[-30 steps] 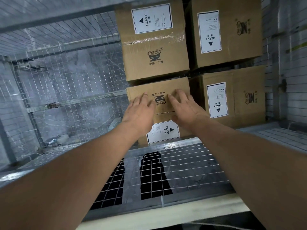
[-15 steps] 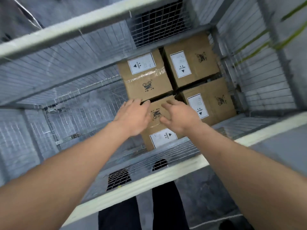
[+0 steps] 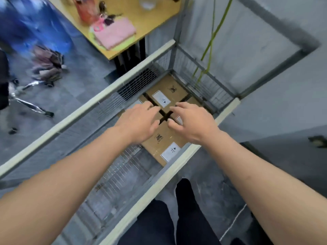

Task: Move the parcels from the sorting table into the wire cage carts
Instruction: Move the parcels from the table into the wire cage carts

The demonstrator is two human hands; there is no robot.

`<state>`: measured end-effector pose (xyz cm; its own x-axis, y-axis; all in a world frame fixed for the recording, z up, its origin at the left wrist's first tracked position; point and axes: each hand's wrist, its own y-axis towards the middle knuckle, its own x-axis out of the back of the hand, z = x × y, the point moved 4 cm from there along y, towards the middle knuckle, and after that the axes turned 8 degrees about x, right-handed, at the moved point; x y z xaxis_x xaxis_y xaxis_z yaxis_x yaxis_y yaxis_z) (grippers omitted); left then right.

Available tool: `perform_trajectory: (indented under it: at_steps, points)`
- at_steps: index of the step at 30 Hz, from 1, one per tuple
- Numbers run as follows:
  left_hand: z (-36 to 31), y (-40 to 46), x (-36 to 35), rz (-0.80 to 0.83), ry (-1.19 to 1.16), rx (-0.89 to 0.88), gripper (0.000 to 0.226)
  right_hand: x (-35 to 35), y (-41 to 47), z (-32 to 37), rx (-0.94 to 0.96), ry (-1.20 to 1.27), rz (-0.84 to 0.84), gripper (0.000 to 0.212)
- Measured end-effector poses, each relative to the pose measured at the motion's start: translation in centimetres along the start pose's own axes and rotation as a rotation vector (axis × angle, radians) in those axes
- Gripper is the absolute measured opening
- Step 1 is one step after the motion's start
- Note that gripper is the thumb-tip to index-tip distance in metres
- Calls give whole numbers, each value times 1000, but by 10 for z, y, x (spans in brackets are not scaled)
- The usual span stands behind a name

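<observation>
Several brown cardboard parcels with white "HEAVY" labels lie packed together on the floor of a wire cage cart (image 3: 99, 103). The nearest parcel (image 3: 163, 142) sits by the cart's near rail, and a far parcel (image 3: 168, 93) lies behind it. My left hand (image 3: 139, 121) and my right hand (image 3: 192, 121) hover over the parcels with fingers loosely spread, holding nothing. They cover parts of the left and right parcels. Whether the fingertips touch cardboard cannot be told.
A wooden table (image 3: 134, 16) with pink cloth (image 3: 115, 33) and small items stands beyond the cart's far corner. A blurred blue shape (image 3: 33, 22) and a metal stand (image 3: 28, 101) are on the floor at left. My dark trouser legs (image 3: 169, 218) are below the near rail.
The view has pulled back and up, out of the cart. Both hands have lifted off the nearest parcel, which stays in the cart.
</observation>
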<state>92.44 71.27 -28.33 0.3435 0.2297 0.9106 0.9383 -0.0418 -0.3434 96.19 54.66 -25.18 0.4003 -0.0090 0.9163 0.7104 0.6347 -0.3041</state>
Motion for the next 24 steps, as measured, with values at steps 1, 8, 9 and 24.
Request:
perform_trajectory:
  at_steps: [1,8,9,24]
  points:
    - [-8,-7,16,-5,27,-32,50,16,-12,5,-15,-7,-9,55]
    - [-75,-55,110,-88,149,-217,56,107,-103,37,-109,-77,-91,58]
    - [-85,-61,121,-99,162,-243,55,118,-117,40,-126,-88,-114,59]
    - [-277,-195,209,-301,220,-628,57,185,-376,36,-427,-82,-436,59]
